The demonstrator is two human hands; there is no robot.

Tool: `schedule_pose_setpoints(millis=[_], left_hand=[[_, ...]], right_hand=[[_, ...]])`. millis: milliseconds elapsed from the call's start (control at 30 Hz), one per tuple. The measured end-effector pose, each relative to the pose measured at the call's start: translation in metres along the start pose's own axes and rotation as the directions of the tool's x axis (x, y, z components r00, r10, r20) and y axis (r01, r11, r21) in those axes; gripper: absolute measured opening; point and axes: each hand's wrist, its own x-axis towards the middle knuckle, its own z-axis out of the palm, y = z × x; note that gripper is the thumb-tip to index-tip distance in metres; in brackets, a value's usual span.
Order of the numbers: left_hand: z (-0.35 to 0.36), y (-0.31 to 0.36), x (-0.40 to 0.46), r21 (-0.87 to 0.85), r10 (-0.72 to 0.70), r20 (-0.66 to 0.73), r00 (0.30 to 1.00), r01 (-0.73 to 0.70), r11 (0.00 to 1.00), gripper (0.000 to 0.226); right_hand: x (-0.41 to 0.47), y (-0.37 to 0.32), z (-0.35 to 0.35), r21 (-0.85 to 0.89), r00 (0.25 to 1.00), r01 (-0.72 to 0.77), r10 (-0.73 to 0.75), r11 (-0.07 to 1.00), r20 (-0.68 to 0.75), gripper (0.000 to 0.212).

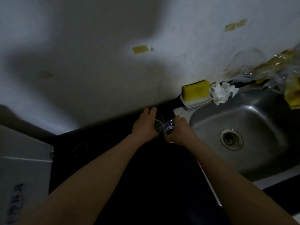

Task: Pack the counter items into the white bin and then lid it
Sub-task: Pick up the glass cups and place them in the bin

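Two clear drinking glasses stand side by side on the dark counter (100,143) near the wall. My left hand (145,125) grips the left glass (159,123), fingers curled round its far side. My right hand (179,129) grips the right glass (168,127) from the sink side. The two glasses nearly touch. A white box-like object (24,159) shows at the left edge; whether it is the bin I cannot tell. No lid is in view.
A steel sink (243,120) lies right of my hands. Behind it a yellow sponge (195,91) sits in a white dish (196,101), next to a crumpled white cloth (222,93). Clear plastic wrap and yellow items (292,95) crowd the far right. The white wall rises behind the counter.
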Motion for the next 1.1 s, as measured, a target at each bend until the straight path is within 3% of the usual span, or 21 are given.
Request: schedule_pose_setpoints(millis=[167,367,633,833,1100], left_hand=[[-0.043,-0.004,-0.032,-0.094,-0.015,-0.138,0.990,0.002,0.996,0.075],[-0.106,-0.019,-0.098,-0.202,-0.150,-0.258,0.955,0.098,0.974,0.081],[-0.193,-0.064,-0.212,-0.326,-0.303,-0.475,0.826,0.155,0.933,0.082],[-0.230,-0.120,-0.293,-0.335,-0.347,-0.608,0.714,0.166,0.928,0.082],[-0.264,-0.222,-0.405,-0.366,-0.403,-0.634,0.660,0.203,0.908,0.079]], right_hand=[[-0.030,-0.034,-0.006,0.019,0.994,0.103,-0.102,0.994,-0.037,0.074],[-0.079,-0.093,-0.010,0.011,0.960,0.272,-0.270,0.962,-0.073,0.079],[-0.156,-0.195,0.009,0.004,0.850,0.513,-0.507,0.858,-0.142,0.084],[-0.202,-0.270,0.055,0.001,0.770,0.626,-0.618,0.780,-0.157,0.078],[-0.249,-0.370,0.145,-0.013,0.655,0.752,-0.750,0.658,-0.085,0.070]])
